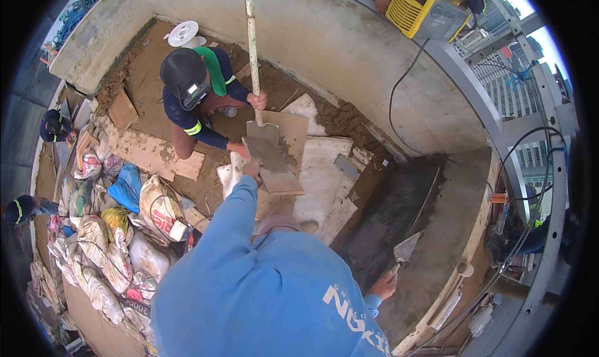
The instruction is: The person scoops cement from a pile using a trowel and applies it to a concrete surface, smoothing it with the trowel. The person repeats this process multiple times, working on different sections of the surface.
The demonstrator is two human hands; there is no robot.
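My left hand [252, 169] is closed on the near left edge of a flat board [284, 181] smeared with grey mortar. Over the board's far end lies the blade of a shovel [262, 131], its long pale handle gripped by a crouching co-worker [199, 98] in a cap and dark sleeves. The co-worker's other hand [237, 148] is by the board's far left edge. At the right, my right hand [384, 284] grips a trowel [407, 248], blade pointing away from me, above a grey mortared ledge [430, 257]. My blue sleeve hides part of the right forearm.
Filled sacks [112, 251] are heaped at the left. Behind the co-worker curves a concrete wall [349, 64], with a hanging black cable [394, 101]. Dirty white boards [321, 170] cover soil ahead. A yellow machine [415, 11] sits on the far ledge; metal framing [549, 188] stands at the right.
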